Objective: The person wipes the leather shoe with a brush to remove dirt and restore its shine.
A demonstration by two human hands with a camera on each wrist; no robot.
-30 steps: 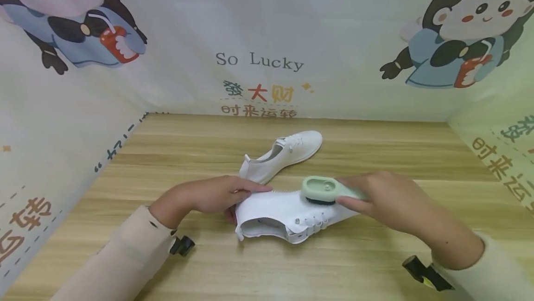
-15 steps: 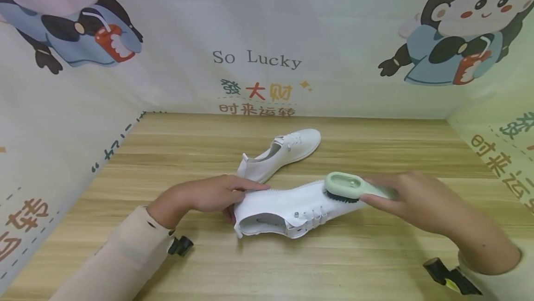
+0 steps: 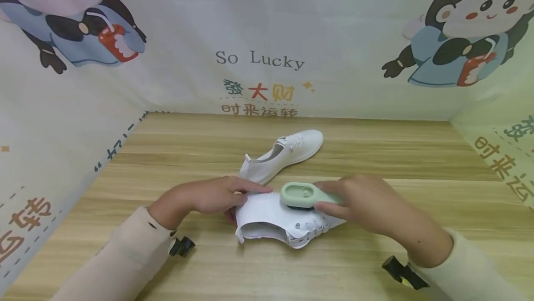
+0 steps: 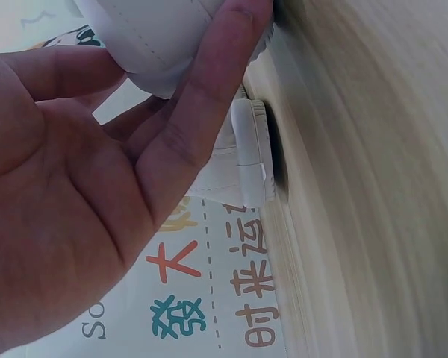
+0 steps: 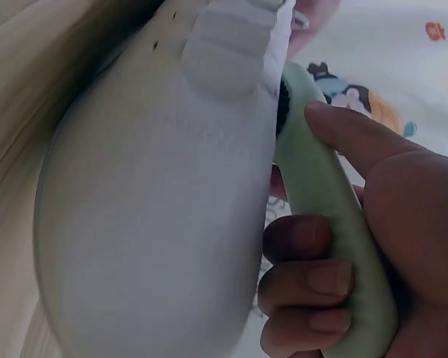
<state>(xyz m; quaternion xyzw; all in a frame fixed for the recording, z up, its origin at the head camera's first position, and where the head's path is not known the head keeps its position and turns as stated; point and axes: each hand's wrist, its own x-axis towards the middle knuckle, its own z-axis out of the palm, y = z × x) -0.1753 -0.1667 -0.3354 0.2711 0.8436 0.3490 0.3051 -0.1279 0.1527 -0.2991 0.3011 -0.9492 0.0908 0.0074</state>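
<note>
"What's moved since half a second ago?"

"The green brush (image 3: pixel 298 194): it was out by the toe of the near shoe (image 3: pixel 263 208), and it has slid back along the shoe's side, close to the left forefinger. The right hand (image 3: pixel 360 203) has travelled with it."

"Start close to the person, then."

"Two pale sleeves (image 3: pixel 121 250), with a black device (image 3: pixel 182 246) by each cuff. Past them, the right hand has its fingers curled round the brush handle, thumb laid along it. The left hand (image 3: pixel 221 194) grips the shoe's heel, thumb and fingers on either side, forefinger stretched along the sole edge."

"And the shoe itself?"

"White, tipped on its side on the wooden tabletop (image 3: pixel 396 152), mouth towards the person, toe to the right (half hidden by the right hand from above). The dark bristles touch its upper."

"Farther off?"

"The far shoe (image 3: pixel 292 152), also white, stands upright just behind the left hand. Last, a pale backdrop (image 3: pixel 342 60) printed with cartoon figures and 'So Lucky'."
</note>
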